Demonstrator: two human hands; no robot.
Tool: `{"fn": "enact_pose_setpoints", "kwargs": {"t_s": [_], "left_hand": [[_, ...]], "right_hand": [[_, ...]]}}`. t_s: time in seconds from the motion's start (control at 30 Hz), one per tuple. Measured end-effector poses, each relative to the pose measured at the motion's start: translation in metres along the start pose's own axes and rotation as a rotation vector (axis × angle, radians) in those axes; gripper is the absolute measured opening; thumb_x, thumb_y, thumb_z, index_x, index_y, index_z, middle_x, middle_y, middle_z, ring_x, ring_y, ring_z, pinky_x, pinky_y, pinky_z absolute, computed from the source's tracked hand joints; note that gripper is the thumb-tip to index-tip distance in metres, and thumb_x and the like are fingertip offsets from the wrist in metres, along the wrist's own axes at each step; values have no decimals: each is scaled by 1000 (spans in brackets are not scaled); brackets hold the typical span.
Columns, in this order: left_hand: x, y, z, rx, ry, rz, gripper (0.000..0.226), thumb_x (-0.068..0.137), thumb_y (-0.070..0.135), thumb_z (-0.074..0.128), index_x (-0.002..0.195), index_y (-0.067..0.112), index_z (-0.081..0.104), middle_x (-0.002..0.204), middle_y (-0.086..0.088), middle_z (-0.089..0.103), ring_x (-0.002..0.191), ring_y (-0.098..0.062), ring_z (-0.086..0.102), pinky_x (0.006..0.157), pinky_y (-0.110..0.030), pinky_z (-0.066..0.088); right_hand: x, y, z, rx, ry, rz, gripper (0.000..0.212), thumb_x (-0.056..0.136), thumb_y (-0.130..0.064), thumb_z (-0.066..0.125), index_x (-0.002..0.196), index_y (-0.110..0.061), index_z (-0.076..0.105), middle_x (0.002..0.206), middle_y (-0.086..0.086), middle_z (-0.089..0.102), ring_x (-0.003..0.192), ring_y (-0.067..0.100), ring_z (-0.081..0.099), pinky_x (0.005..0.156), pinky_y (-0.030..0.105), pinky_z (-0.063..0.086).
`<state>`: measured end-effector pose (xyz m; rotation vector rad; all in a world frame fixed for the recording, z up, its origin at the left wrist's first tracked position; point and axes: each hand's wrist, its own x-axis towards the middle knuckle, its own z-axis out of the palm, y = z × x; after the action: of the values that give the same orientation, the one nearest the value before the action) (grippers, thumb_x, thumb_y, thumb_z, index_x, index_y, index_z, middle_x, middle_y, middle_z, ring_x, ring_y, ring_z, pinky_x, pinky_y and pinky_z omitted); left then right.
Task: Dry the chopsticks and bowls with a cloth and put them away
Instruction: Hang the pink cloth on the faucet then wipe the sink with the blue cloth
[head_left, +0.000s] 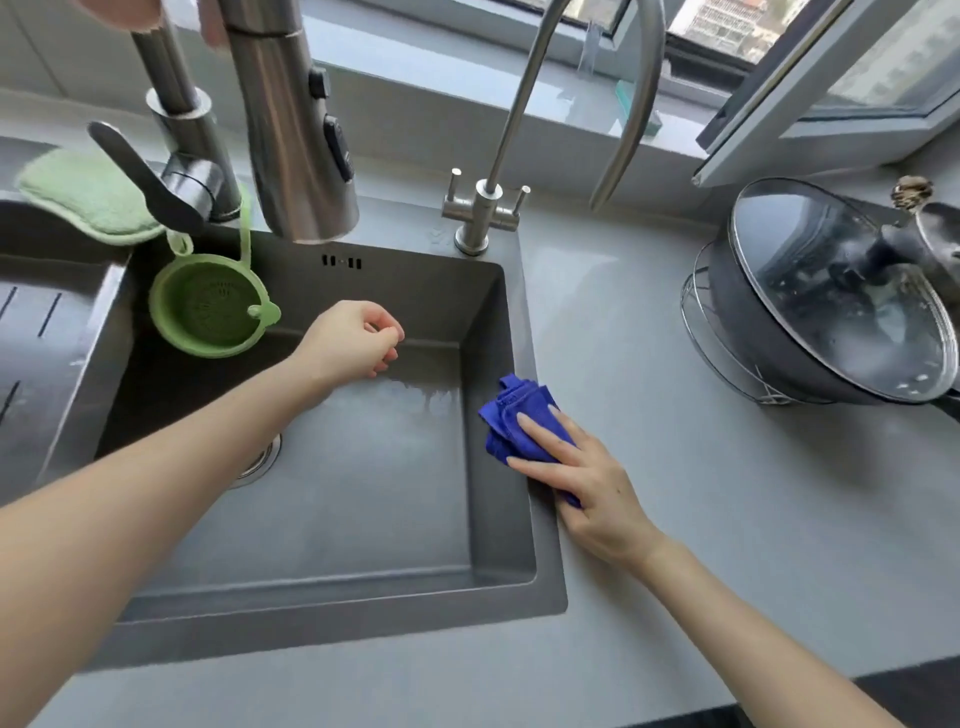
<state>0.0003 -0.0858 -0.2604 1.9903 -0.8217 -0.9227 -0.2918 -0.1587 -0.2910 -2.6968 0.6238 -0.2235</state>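
Observation:
A folded blue cloth (519, 415) lies on the right rim of the dark grey sink (524, 322). My right hand (576, 478) rests flat on the cloth, fingers spread and pressing it against the rim. My left hand (353, 338) hovers over the sink basin with fingers loosely curled, and nothing shows in it. No chopsticks or bowls are in view.
A tall pull-out faucet (291, 130) and a thinner tap (485, 208) stand behind the sink. A green strainer (208, 312) hangs at the sink's left corner, a green sponge pad (88, 192) beyond it. A pot with a glass lid (831, 301) sits on a wire rack at right.

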Motion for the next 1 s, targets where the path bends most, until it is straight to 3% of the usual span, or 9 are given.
{"fn": "enact_pose_setpoints", "kwargs": {"t_s": [0.17,0.23,0.3,0.37,0.43,0.53,0.67,0.9,1.0], "left_hand": [[-44,6,-4,21,-86,47,17,89,9,47,89,10,65,76,-8,67,69,-19,60,67,-30,54],[-59,8,-7,42,-129,81,18,89,9,47,92,9,65,78,-8,67,70,-19,60,68,-30,54],[-68,10,-12,51,-152,99,19,90,9,47,92,9,66,77,-8,67,70,-19,60,67,-29,53],[-78,11,-18,67,-172,116,19,90,8,47,89,10,66,76,-7,67,69,-19,60,68,-30,54],[-84,11,-25,72,-166,124,19,90,8,47,86,11,65,75,-7,67,69,-20,60,70,-32,55],[-95,10,-36,79,-151,135,19,90,6,47,92,8,66,79,-12,67,69,-21,60,71,-33,55],[-110,7,-48,87,-153,134,20,90,7,47,94,6,66,81,-13,67,68,-20,59,67,-30,54],[-127,9,-67,85,-170,125,17,91,8,47,93,8,65,78,-8,66,65,-17,60,70,-31,54],[-132,8,-77,80,-163,96,16,91,9,48,92,10,64,79,-8,67,68,-18,62,71,-31,55]], "right_hand": [[-97,-59,-5,275,-48,77,58,78,13,44,119,-21,66,146,-11,44,139,19,35,111,26,30],[-115,-65,-26,465,90,330,57,81,20,48,121,-17,64,142,-8,49,134,10,41,108,15,30],[-125,-39,-47,488,333,668,56,85,18,47,126,-19,58,142,-2,50,132,10,42,103,8,29],[-140,-5,-59,356,451,966,58,87,12,42,136,-18,48,149,3,39,138,18,35,105,13,26],[-147,8,-51,185,426,1094,61,86,9,37,141,-16,43,155,3,29,138,25,33,103,22,27],[-136,-31,-11,-44,328,943,60,81,13,43,136,-11,50,153,8,33,134,37,35,104,34,32],[-123,-113,34,-90,280,795,57,78,4,42,131,-8,56,147,13,42,129,45,39,106,45,35],[-66,-266,97,59,158,429,60,66,4,54,123,-11,62,142,12,49,128,50,41,103,59,34],[-54,-293,95,302,-9,229,55,79,6,53,130,-13,57,149,6,41,139,37,29,115,49,21]]}}
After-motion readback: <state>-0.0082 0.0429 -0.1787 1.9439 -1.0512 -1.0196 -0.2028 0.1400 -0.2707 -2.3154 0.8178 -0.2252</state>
